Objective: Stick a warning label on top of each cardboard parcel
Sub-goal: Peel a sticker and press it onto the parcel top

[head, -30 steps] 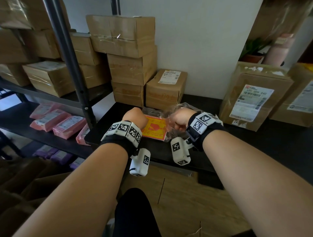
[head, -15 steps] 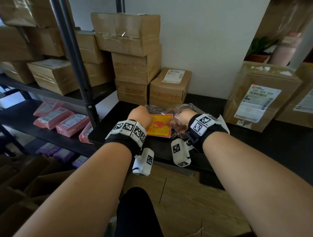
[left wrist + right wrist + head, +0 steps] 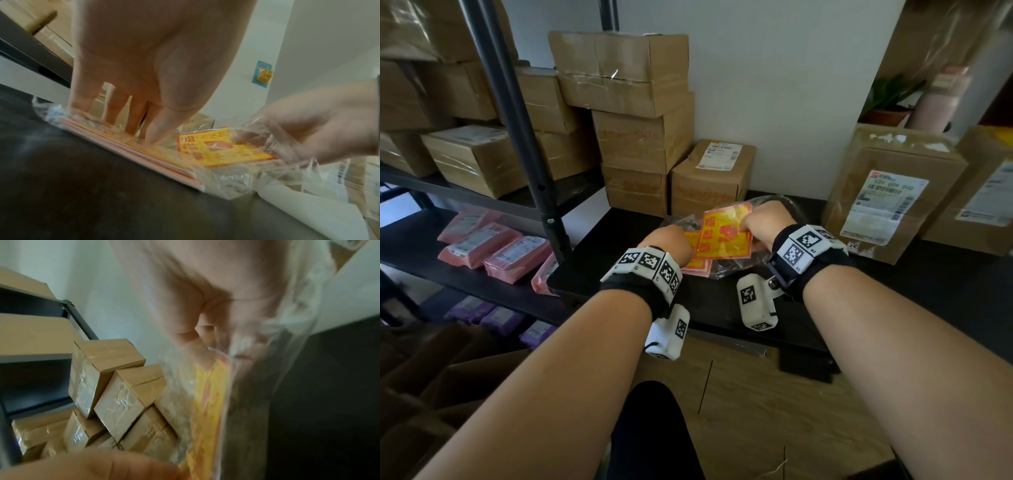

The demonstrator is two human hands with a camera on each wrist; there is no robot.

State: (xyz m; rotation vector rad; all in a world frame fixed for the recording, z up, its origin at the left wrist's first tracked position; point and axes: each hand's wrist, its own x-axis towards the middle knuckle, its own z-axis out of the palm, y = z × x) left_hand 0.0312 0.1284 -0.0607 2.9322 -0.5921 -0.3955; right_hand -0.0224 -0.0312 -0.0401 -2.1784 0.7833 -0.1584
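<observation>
A stack of yellow-and-red warning labels (image 3: 698, 265) (image 3: 131, 151) lies in a clear plastic bag (image 3: 722, 270) (image 3: 236, 181) on the black table (image 3: 722, 308). My left hand (image 3: 667, 240) presses straight fingers (image 3: 131, 120) down on the stack. My right hand (image 3: 763, 222) (image 3: 320, 123) pinches one label sheet (image 3: 726, 236) (image 3: 218, 147) (image 3: 207, 402) at its far edge and holds it tilted up over the stack. Cardboard parcels (image 3: 643, 137) are stacked behind the labels, with a smaller parcel (image 3: 709, 178) beside them.
A large parcel with a shipping slip (image 3: 887, 192) leans at the right, with another behind it. A black shelf post (image 3: 524, 137) stands at the left, with boxes on the shelf (image 3: 472, 161) and pink packets (image 3: 493, 243) below. Wooden floor lies under the table's near edge.
My right hand has pulled one label sheet up off the stack, so it now stands tilted. My left hand stays pressed on the stack.
</observation>
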